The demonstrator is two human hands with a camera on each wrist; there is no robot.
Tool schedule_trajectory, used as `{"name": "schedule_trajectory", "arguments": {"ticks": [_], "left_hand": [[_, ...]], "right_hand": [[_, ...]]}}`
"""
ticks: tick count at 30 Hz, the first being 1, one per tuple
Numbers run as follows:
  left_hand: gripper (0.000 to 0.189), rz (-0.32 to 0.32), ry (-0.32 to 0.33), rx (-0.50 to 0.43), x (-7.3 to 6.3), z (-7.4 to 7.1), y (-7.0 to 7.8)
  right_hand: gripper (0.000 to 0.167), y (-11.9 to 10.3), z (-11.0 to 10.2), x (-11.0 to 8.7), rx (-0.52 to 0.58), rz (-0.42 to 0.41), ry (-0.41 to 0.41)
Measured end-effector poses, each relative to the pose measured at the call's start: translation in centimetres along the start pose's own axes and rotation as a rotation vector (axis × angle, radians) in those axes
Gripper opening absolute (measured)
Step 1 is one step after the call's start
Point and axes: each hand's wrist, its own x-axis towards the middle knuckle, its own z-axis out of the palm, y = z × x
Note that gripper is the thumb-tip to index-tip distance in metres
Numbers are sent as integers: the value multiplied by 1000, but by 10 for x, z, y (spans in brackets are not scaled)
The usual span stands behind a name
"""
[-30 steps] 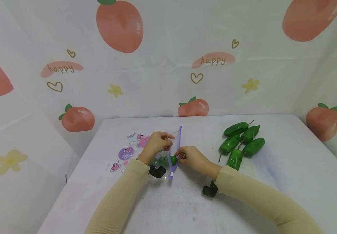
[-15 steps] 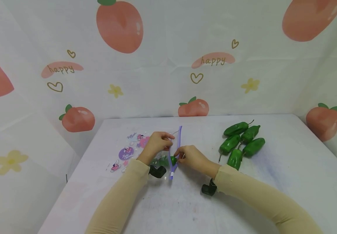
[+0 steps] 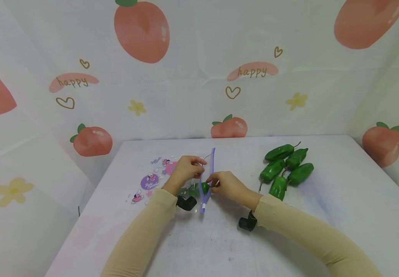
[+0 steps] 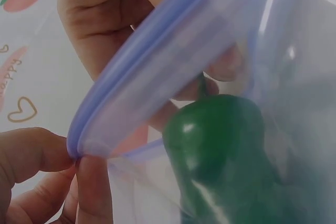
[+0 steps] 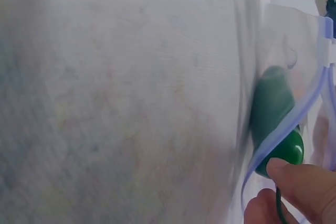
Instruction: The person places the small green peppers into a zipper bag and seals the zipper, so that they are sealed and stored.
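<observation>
A clear slider bag [image 3: 149,181] with pink and purple cartoon prints lies left of centre, its purple-edged mouth parted toward the right. My left hand [image 3: 185,170] pinches one lip of that mouth between thumb and finger, as the left wrist view shows close up. A green pepper [image 4: 215,145] is mostly inside the bag, with its stem end at the opening. In the right wrist view, the thumb and fingers of my right hand [image 5: 302,192] hold this pepper at its stem end. The white slider [image 3: 204,206] sits at the near end of the purple strip.
Several more green peppers [image 3: 272,171] lie in a loose group on the white table [image 3: 227,246], to the right of my right hand. Behind the table hangs a white cloth [image 3: 185,100] printed with peaches. Black cameras are strapped to both wrists.
My right hand and the pepper's stem end have shifted very slightly away from me at the bag's mouth. My left hand keeps its place on the lip.
</observation>
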Motion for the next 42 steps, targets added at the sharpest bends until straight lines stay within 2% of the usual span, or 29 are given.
{"name": "schedule_trajectory", "arguments": {"ticks": [5,12,22,30,37,42], "left_hand": [[25,-5,9,6,-1,0,1],[25,-3,9,19,-1,1,-1],[25,-6,11,19,-2,1,0],[25,-22,20,15,0,2,0],[26,-19,19,-4,-1,1,0],[26,-15,14,-22,-1,0,0]], "right_hand": [[28,0,-4,-1,13,-2,16],[32,-2,-12,-3,28,52,15],[37,-2,-29,-13,5,31,53],[38,-2,-52,-23,42,21,118],[39,3,-73,-32,96,69,169],[43,9,-90,-39,122,69,223]]}}
